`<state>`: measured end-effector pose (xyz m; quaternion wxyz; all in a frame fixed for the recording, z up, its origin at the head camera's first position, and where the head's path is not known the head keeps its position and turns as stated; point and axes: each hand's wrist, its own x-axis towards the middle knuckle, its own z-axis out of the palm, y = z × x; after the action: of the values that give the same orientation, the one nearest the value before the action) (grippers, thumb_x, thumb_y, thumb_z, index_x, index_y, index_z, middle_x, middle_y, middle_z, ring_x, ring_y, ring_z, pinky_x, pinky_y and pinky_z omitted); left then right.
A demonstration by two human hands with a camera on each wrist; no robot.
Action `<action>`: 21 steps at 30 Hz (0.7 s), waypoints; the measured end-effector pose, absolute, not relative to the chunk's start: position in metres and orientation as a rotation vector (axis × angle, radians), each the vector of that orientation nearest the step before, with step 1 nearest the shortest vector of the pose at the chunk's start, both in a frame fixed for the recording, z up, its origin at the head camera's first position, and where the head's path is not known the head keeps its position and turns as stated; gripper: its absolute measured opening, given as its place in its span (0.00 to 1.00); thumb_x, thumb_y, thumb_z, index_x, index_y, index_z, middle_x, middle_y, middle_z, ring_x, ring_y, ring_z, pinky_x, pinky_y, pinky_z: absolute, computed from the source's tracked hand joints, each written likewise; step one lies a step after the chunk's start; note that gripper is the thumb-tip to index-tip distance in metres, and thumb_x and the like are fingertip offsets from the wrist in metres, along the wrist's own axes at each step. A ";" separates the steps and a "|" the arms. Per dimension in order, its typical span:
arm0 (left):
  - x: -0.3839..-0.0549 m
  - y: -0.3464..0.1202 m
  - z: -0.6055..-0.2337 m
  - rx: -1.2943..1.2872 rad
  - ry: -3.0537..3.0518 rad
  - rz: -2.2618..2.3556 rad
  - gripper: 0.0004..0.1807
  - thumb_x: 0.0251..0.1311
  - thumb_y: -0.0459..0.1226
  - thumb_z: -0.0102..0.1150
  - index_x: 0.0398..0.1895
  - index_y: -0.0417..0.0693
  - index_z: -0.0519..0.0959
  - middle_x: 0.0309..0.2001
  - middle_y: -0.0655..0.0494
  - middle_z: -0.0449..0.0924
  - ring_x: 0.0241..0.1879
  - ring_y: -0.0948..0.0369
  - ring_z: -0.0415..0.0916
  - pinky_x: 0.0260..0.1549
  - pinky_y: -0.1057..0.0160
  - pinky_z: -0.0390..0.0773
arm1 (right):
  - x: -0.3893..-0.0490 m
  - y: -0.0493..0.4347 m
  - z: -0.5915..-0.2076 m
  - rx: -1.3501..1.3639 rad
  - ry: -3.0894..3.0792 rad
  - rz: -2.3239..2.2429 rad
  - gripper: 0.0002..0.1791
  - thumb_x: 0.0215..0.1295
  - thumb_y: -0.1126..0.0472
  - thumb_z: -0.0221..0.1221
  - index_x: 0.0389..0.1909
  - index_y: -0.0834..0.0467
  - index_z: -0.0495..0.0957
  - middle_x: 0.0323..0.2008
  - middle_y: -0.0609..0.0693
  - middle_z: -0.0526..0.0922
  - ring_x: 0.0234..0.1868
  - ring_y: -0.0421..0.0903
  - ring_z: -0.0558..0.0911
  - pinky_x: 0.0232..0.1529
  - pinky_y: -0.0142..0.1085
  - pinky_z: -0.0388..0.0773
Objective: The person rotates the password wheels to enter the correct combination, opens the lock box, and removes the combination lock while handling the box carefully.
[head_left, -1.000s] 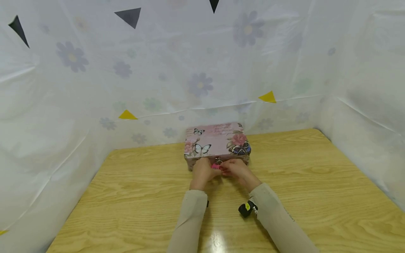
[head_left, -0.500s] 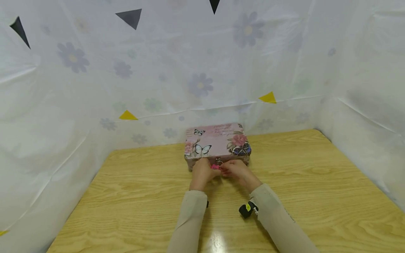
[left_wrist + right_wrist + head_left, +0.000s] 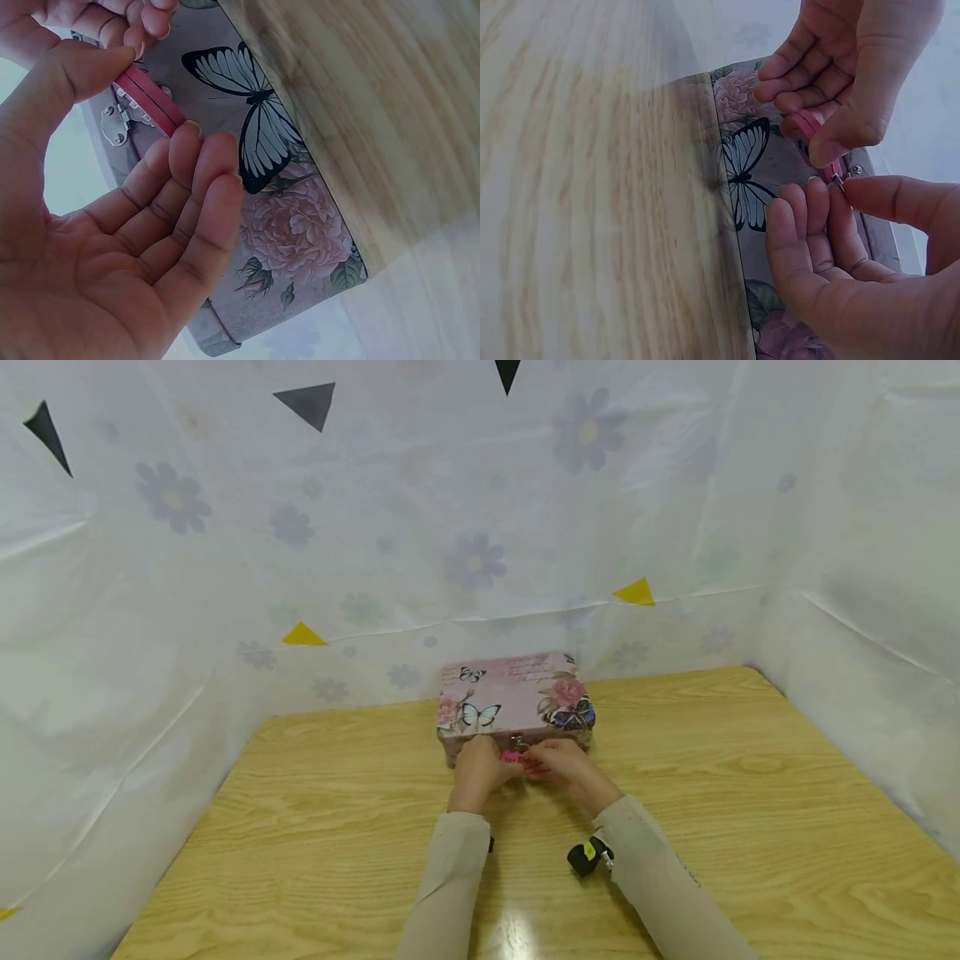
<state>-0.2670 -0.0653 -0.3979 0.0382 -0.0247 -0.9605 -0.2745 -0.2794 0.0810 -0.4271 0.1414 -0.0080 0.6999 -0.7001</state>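
Observation:
A pink combination padlock [image 3: 512, 757] is at the front of a decorated box [image 3: 517, 681], by its metal latch [image 3: 116, 124]. My left hand [image 3: 477, 772] pinches the padlock's body between thumb and fingertips, its dials showing in the left wrist view. From the other side, the thumb and index finger of my right hand [image 3: 568, 768] pinch the padlock's metal shackle [image 3: 839, 182]. The box is closed, its pink lid printed with roses and butterflies. Fingers hide part of the padlock in every view.
The box stands near the back edge of a wood-grain table [image 3: 337, 827]. Behind it hangs a white floral sheet [image 3: 420, 568], and more sheeting closes in both sides. A black wrist strap mount [image 3: 585, 857] hangs beneath the right sleeve [image 3: 652, 860].

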 end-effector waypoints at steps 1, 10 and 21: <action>-0.267 -0.065 -0.398 -0.072 -2.950 -0.852 0.31 0.42 0.43 0.76 0.08 0.50 0.57 0.13 0.60 0.55 0.18 0.62 0.55 0.17 0.65 0.55 | -0.280 0.082 -0.427 -0.027 2.020 -2.018 0.13 0.66 0.68 0.50 0.42 0.77 0.75 0.28 0.51 0.82 0.30 0.42 0.81 0.41 0.39 0.81; -0.265 -0.066 -0.395 -0.127 -2.956 -0.857 0.28 0.42 0.42 0.75 0.10 0.50 0.59 0.14 0.60 0.57 0.18 0.61 0.57 0.17 0.64 0.57 | -0.282 0.090 -0.424 -0.062 1.989 -1.968 0.11 0.67 0.68 0.51 0.38 0.73 0.76 0.24 0.49 0.81 0.27 0.41 0.81 0.39 0.36 0.82; -0.261 -0.069 -0.386 -0.220 -2.968 -0.920 0.21 0.40 0.39 0.76 0.16 0.46 0.68 0.19 0.58 0.66 0.22 0.59 0.64 0.22 0.64 0.65 | -0.283 0.096 -0.417 -0.156 2.002 -1.904 0.10 0.69 0.67 0.47 0.35 0.69 0.76 0.26 0.50 0.80 0.28 0.41 0.81 0.41 0.40 0.81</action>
<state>-0.2610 -0.0693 -0.3864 0.0134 -0.0705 -0.9527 -0.2953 -0.2831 0.0959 -0.4167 0.1862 -0.0553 0.7108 -0.6760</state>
